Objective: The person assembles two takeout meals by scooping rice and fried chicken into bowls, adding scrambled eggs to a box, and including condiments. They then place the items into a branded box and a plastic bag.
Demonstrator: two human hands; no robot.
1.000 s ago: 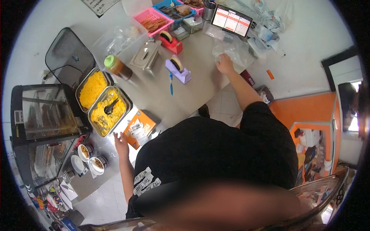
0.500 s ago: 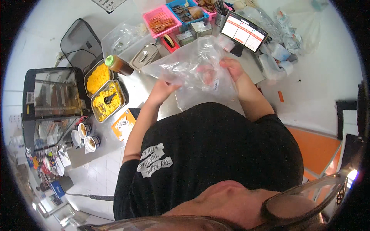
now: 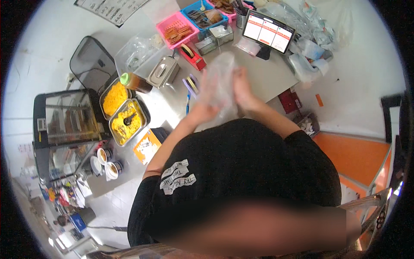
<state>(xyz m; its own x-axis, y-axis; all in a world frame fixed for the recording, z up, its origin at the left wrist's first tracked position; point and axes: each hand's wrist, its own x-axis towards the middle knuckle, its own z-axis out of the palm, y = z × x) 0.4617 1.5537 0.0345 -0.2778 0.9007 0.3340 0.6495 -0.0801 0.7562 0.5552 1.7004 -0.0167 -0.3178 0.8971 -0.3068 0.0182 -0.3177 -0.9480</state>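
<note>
A clear plastic bag (image 3: 223, 80) is bunched into a narrow upright shape between my two hands, above the table in front of my chest. My left hand (image 3: 208, 108) grips its left side, the fingers partly veiled by the film. Along the bag's right edge, my right hand (image 3: 243, 88) holds it with bent fingers, somewhat smeared by motion. What lies inside the bag cannot be made out. Just left of the bag are a purple tape dispenser (image 3: 191, 84) and a blue pen (image 3: 188, 103). Beyond it stands a red tape dispenser (image 3: 192, 57).
Yellow food fills two metal trays (image 3: 125, 122) at left, near a green-capped bottle (image 3: 136, 83) and a lidded steel container (image 3: 163, 71). Pink and blue baskets (image 3: 177, 28) stand at the back beside a tablet (image 3: 268, 34). A glass display case (image 3: 69, 116) is far left.
The bag, spread wide between my hands before, is now gathered narrow. My hands have come closer together. The purple dispenser and blue pen have come into sight.
</note>
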